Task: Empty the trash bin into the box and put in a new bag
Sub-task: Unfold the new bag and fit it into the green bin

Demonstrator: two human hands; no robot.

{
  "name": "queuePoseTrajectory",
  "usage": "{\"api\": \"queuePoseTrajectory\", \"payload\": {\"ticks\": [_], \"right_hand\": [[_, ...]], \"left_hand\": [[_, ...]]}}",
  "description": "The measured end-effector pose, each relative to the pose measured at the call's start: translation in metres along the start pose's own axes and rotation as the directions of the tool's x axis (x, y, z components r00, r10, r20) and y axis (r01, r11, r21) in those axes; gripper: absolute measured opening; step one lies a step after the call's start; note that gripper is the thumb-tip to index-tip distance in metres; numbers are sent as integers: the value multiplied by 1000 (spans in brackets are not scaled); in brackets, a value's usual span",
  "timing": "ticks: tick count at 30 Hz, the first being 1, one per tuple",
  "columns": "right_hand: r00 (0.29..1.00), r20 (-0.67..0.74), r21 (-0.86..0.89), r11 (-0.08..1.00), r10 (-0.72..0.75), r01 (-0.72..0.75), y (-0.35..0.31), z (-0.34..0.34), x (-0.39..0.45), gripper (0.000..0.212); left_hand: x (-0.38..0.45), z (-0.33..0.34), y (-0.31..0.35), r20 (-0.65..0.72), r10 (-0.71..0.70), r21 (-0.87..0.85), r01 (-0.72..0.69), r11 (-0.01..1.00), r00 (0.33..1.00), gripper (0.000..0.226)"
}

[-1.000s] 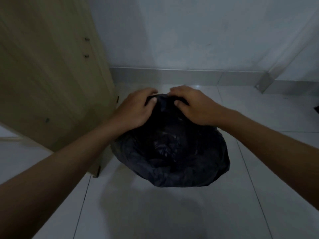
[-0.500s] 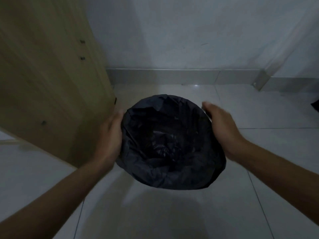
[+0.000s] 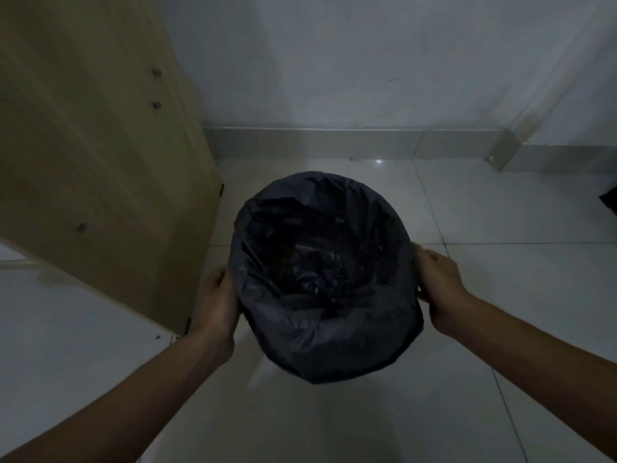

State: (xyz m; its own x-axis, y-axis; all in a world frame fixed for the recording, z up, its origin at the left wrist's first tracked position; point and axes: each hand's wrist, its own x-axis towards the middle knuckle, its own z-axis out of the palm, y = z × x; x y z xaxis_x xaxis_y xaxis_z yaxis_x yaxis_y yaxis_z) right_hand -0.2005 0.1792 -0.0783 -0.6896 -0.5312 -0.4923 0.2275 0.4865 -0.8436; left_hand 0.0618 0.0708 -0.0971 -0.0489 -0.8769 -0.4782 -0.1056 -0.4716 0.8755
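A black trash bag (image 3: 329, 332) lines a round trash bin standing on the white tiled floor. The bag's mouth is open and folded down over the rim, so the bin itself is hidden under it. The inside looks dark and crumpled. My left hand (image 3: 218, 302) grips the bag at the bin's left side, fingers curled against the plastic. At the right side, my right hand (image 3: 437, 282) grips the bag with curled fingers.
A tall wooden cabinet panel (image 3: 100, 162) stands close on the left, nearly touching the bin. The white wall and grey baseboard (image 3: 317, 142) lie behind. A dark object (image 3: 609, 202) shows at the right edge. Tiled floor (image 3: 517, 295) spreads to the right and front.
Both hands moved from the far rim, apart and down along the sides, to the bin's left and right. The bag mouth now lies spread open over the rim.
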Motion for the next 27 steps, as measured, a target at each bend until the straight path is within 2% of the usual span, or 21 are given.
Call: {"api": "queuePoseTrajectory", "payload": {"ticks": [3, 5, 12, 16, 20, 22, 27], "right_hand": [[990, 110, -79, 993, 94, -86, 5, -10, 2, 31], [980, 157, -112, 988, 124, -107, 6, -10, 3, 23], [954, 155, -143, 961, 258, -237, 13, -4, 14, 24], [923, 234, 60, 943, 306, -328, 7, -7, 13, 23], [915, 247, 309, 869, 319, -386, 6, -13, 21, 36], [922, 267, 421, 827, 280, -373, 4, -16, 21, 38], [929, 303, 584, 729, 213, -358, 6, -23, 27, 36]], "left_hand": [[0, -11, 2, 84, -65, 113, 55, 992, 994, 26], [6, -13, 3, 138, -127, 130, 109, 985, 982, 24], [21, -21, 5, 189, -318, 122, 300, 946, 929, 24], [28, -25, 4, 235, -369, 53, 367, 929, 899, 14], [35, -30, -1, 320, -412, -45, 449, 893, 853, 40], [40, -30, -2, 350, -429, -85, 485, 870, 832, 39], [48, -34, -3, 439, -340, -290, 490, 822, 832, 37]]}}
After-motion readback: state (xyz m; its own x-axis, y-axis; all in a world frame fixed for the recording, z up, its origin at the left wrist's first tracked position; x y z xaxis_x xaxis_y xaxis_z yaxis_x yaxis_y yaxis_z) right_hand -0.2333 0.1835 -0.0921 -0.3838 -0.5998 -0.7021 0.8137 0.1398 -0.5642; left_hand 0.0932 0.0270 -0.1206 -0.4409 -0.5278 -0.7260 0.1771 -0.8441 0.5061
